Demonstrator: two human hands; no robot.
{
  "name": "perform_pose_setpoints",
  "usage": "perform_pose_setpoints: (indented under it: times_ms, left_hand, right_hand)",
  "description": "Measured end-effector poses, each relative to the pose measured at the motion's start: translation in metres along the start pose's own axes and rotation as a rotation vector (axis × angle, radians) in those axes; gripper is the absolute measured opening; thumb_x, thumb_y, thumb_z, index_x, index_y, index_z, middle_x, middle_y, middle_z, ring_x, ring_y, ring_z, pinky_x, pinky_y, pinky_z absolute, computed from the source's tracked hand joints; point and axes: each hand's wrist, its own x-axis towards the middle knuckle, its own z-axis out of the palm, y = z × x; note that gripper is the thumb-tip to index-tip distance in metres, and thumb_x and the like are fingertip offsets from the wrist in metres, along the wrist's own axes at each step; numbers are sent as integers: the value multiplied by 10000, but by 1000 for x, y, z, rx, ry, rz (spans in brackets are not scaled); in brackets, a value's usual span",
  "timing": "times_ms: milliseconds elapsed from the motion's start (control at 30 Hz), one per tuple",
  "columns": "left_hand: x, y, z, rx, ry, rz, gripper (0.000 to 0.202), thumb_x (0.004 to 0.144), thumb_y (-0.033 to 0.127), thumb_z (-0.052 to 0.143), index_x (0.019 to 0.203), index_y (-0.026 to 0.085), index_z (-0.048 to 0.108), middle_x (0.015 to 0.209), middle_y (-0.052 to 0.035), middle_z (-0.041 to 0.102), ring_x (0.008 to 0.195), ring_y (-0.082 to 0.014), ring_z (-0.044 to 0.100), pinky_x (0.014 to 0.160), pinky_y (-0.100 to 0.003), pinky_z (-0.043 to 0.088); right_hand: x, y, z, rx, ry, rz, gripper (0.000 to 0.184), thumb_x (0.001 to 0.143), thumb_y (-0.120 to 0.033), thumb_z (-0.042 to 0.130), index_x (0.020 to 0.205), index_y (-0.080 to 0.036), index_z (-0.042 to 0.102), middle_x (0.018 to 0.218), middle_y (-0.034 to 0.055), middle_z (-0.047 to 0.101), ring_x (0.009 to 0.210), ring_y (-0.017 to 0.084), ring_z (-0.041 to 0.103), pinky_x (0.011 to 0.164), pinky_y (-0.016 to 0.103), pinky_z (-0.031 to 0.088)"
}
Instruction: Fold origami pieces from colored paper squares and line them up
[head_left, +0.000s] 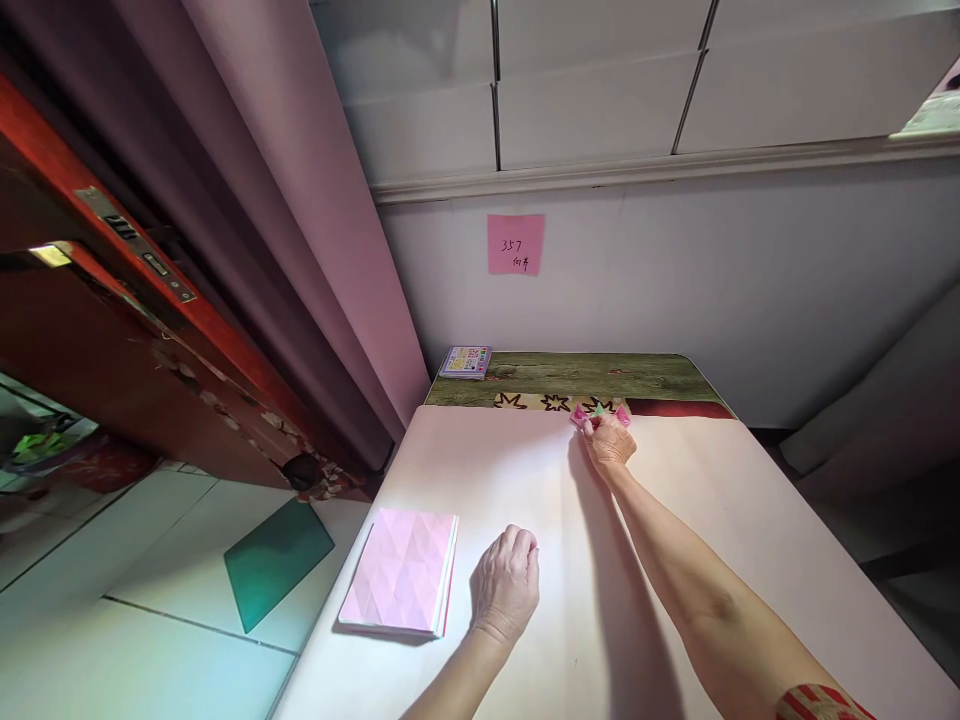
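Note:
My right hand (610,441) reaches to the far side of the table, its thumb and fingers pinched at a small pink and green folded-paper piece (599,411) with pointed tips. The hand hides part of the piece. My left hand (507,584) rests on the pale table cover (540,480), fingers curled into a loose fist, with no object showing in it. To its left lies a stack of square paper (401,570) with a pink triangle-patterned top sheet.
A small printed packet (466,362) lies at the table's back left corner, on a green wood-patterned strip (592,373). A pink note (515,245) is stuck to the wall. Left of the table are a curtain (300,200), a red door (97,300) and a green sheet (277,565) on the floor.

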Motion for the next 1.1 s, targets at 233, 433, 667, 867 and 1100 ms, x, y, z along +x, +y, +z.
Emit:
perform_pose_setpoints:
  times_ms: [233,433,667,867,1100]
  left_hand:
    - [0,-3,2,-8,6,7,144,934,168,445,872,254,541,910,0,614,827,-166,592,713,-289,392]
    - [0,-3,2,-5,-5,11,157,951,183,417,878,253,538,926,-7,611,844,-169,594,716,-293,389]
    - [-1,0,1,6,-1,17,140,949,181,428,888,246,536,940,-4,608,854,-167,587,728,-290,390]
    - [-3,1,1,-8,12,27,132,940,183,451,897,246,559,950,-13,608,869,-164,590,765,-283,411]
    - [-7,7,0,-88,-83,-43,121,873,212,553,977,232,611,989,-42,626,895,-186,604,803,-303,460]
  right_hand:
    - [-21,5,-16,67,44,14,354,877,-515,531,866,-245,761,902,75,713,708,184,599,585,267,349]
    - [-76,39,-41,341,-42,27,426,810,-603,555,712,-224,721,760,51,731,650,204,615,573,274,374]
    - [-150,70,-68,531,-172,-22,495,768,-665,583,630,-199,677,593,-1,649,535,163,533,549,265,386]
    - [-191,79,-76,561,-235,-51,499,767,-674,584,647,-201,686,591,-3,642,518,155,531,519,254,394]
    - [-211,93,-63,384,-151,-200,460,782,-655,560,689,-230,708,628,16,682,558,182,596,561,274,419]
